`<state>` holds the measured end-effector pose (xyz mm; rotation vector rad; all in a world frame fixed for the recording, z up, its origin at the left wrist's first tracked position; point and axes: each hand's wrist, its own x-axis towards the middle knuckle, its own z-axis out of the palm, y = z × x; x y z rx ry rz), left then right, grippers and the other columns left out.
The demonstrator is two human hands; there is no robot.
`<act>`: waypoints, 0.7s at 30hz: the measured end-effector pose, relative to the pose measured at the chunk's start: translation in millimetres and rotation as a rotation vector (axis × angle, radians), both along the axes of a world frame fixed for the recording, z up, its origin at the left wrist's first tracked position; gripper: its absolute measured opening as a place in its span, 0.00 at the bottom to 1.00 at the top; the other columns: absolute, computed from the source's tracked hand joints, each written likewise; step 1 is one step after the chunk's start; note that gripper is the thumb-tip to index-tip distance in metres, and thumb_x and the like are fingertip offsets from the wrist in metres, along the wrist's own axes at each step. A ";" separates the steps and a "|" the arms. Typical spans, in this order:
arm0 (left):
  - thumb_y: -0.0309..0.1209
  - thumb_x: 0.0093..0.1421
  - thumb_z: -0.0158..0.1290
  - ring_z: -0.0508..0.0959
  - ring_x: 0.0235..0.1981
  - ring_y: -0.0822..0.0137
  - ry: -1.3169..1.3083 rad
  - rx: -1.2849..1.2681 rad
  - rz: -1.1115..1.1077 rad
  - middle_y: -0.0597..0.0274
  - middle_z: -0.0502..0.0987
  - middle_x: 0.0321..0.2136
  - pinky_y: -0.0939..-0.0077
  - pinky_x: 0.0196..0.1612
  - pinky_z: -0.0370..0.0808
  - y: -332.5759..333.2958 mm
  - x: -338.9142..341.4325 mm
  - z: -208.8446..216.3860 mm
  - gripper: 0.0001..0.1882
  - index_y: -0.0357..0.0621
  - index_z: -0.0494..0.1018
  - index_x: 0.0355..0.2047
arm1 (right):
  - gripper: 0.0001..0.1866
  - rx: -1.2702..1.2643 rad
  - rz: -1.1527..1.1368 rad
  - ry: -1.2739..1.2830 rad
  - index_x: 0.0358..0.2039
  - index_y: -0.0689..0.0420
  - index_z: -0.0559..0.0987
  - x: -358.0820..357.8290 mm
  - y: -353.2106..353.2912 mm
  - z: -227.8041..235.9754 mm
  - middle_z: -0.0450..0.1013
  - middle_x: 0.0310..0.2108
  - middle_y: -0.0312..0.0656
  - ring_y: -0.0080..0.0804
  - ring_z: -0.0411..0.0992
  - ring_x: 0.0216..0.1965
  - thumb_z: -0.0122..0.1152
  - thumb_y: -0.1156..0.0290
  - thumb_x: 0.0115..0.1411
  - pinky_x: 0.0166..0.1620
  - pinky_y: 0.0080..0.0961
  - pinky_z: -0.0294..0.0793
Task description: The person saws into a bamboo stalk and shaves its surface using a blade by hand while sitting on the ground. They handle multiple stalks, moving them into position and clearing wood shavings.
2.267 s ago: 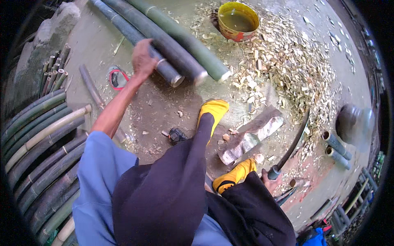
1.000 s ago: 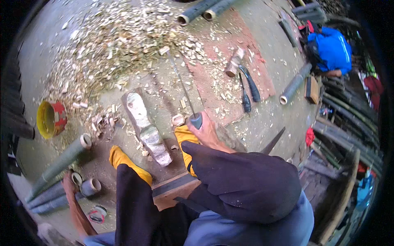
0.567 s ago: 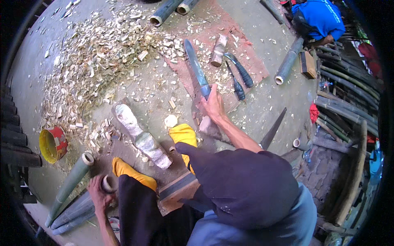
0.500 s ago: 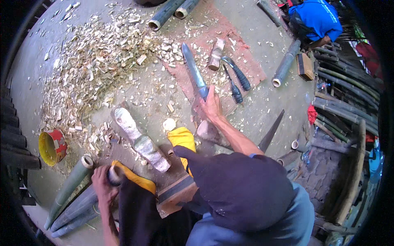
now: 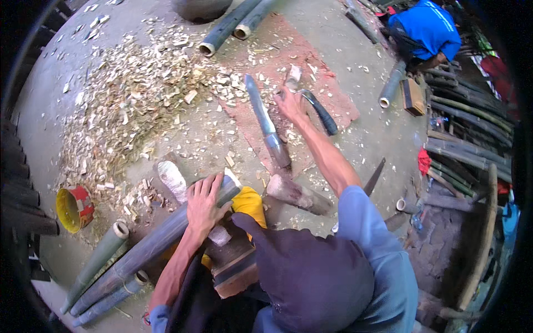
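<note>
Head view: the two hands are well apart. Nearest, the left hand (image 5: 203, 204) is clamped over a dark bamboo tube (image 5: 155, 240) close to its upper end, fingers across the top and thumb along the lower side. The tube slants over a pale, rough-cut log (image 5: 172, 180), its end beside a yellow-covered foot (image 5: 250, 205). A bucket (image 5: 84, 206) stands to the left, a brown log (image 5: 300, 195) to the right. Farther off, a long knife (image 5: 260, 114) lies blade outward; the right hand (image 5: 288, 104) stretches out beside it, near a short wood piece (image 5: 293, 76) and a curved tool (image 5: 320, 114). Whether it holds anything cannot be told. Farthest, a person in blue (image 5: 426, 30) bends.
</note>
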<state>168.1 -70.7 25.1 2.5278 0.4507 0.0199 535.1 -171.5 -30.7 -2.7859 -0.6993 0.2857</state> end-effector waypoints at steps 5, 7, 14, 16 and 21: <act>0.35 0.43 0.64 0.70 0.46 0.63 -0.160 -0.399 0.186 0.60 0.70 0.46 0.65 0.49 0.67 40.6 -16.3 -3.7 0.35 0.46 0.67 0.53 | 0.20 0.387 -0.097 0.122 0.48 0.51 0.69 39.3 -7.4 -11.5 0.73 0.30 0.47 0.35 0.70 0.29 0.54 0.64 0.55 0.35 0.33 0.70; 0.31 0.45 0.64 0.74 0.41 0.67 -0.291 -0.619 0.515 0.60 0.75 0.42 0.71 0.45 0.71 73.5 -59.7 10.5 0.30 0.43 0.69 0.50 | 0.19 0.658 0.055 0.201 0.49 0.54 0.68 -12.4 30.1 18.5 0.72 0.30 0.42 0.27 0.69 0.28 0.52 0.71 0.55 0.34 0.24 0.69; 0.34 0.52 0.58 0.72 0.45 0.65 -0.609 -1.290 0.786 0.50 0.70 0.45 0.72 0.46 0.71 70.4 -73.6 109.4 0.39 0.42 0.52 0.61 | 0.33 0.633 0.832 0.913 0.61 0.56 0.58 -243.0 53.5 165.3 0.65 0.51 0.46 0.34 0.68 0.44 0.58 0.67 0.56 0.48 0.30 0.69; 0.31 0.49 0.60 0.72 0.43 0.66 -0.898 -1.231 1.049 0.53 0.71 0.42 0.74 0.44 0.71 76.1 -115.0 88.1 0.36 0.34 0.58 0.56 | 0.33 0.489 0.837 0.911 0.60 0.56 0.60 -259.2 58.1 163.2 0.66 0.52 0.47 0.35 0.67 0.45 0.60 0.68 0.54 0.49 0.31 0.68; 0.29 0.41 0.64 0.75 0.39 0.66 -0.850 -0.357 1.610 0.54 0.75 0.39 0.71 0.43 0.74 -11.2 -321.1 44.1 0.35 0.30 0.63 0.49 | 0.32 0.101 1.025 0.169 0.58 0.54 0.63 -237.2 24.4 94.0 0.66 0.49 0.51 0.46 0.66 0.46 0.59 0.67 0.52 0.51 0.37 0.64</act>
